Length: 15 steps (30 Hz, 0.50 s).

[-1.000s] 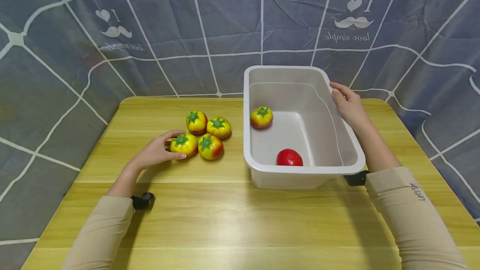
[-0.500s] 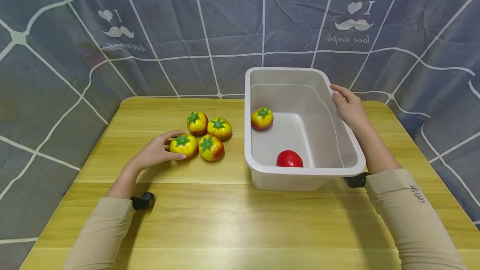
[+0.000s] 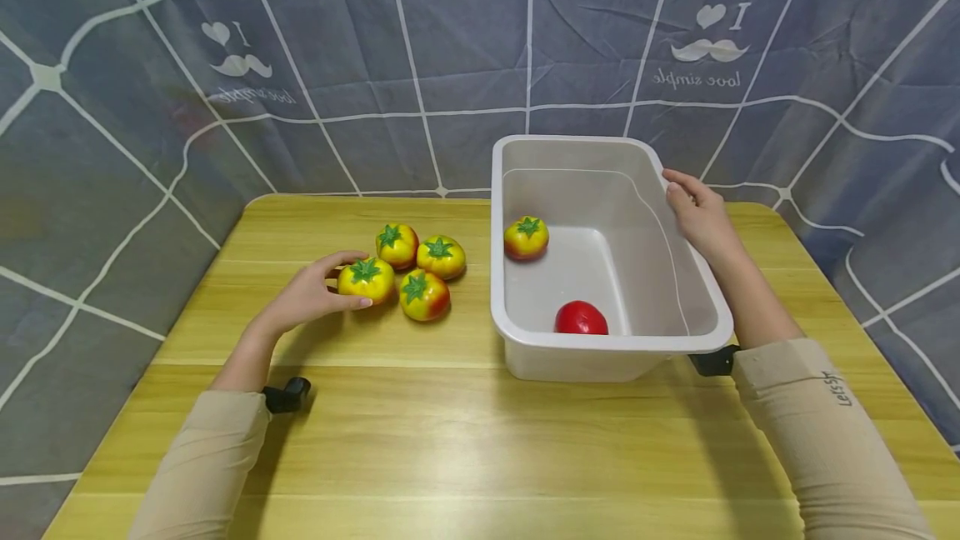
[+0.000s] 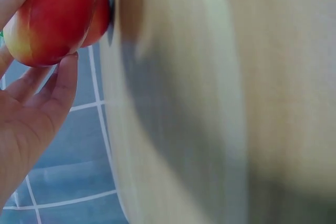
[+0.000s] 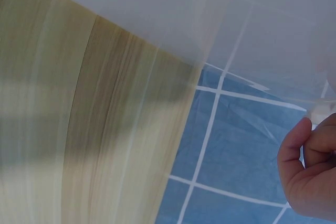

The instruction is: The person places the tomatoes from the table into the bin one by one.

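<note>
My left hand (image 3: 311, 294) holds a yellow-and-red toy tomato (image 3: 366, 281) with a green star-shaped calyx, thumb and fingers on either side. The left wrist view shows its red underside (image 4: 58, 17) slightly above the wooden table. Close by sit three similar tomatoes: one behind (image 3: 397, 246), one at the back right (image 3: 441, 257) and one to the right (image 3: 424, 296). My right hand (image 3: 701, 219) grips the right rim of a light grey plastic bin (image 3: 611, 342). Inside the bin are a yellow-red tomato (image 3: 527, 238) and a red round one (image 3: 581, 318), partly hidden by the front rim.
The wooden table (image 3: 450, 448) extends in front of the bin and between the arms. A grey-blue curtain (image 3: 465, 48) with white lines hangs behind the table and along both sides. Each wrist wears a black camera mount, as on the left (image 3: 287, 396).
My left hand has lifted its tomato a little off the table, away from the others. The right hand and the bin stay in place.
</note>
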{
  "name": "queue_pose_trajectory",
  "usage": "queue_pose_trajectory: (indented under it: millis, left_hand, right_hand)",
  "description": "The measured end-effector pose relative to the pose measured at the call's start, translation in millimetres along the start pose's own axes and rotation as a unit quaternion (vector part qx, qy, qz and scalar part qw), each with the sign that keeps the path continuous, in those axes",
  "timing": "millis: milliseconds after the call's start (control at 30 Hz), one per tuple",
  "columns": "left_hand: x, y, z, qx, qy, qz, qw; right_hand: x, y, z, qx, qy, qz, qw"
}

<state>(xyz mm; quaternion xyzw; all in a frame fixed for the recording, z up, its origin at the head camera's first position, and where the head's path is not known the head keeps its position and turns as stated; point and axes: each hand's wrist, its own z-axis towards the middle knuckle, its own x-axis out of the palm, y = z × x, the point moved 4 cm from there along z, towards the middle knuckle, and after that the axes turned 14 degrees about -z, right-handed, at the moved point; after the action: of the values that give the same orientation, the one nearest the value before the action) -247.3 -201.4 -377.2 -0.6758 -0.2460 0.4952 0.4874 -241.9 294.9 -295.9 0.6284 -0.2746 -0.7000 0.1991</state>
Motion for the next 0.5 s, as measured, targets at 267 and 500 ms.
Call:
queue_pose_trajectory:
  millis: [267,500]
  left_hand:
    - [-1.2,-7.1,6.1,0.004,-0.006,0.005,1.0]
    - [-2.3,-9.6,9.7,0.005,-0.012,0.008,0.9999]
  right_hand:
    - [-0.4,-0.4,0.6,-0.002,0.0,0.001,1.0]
    - [-1.1,0.3,0.9,-0.003,0.002,-0.003,1.0]
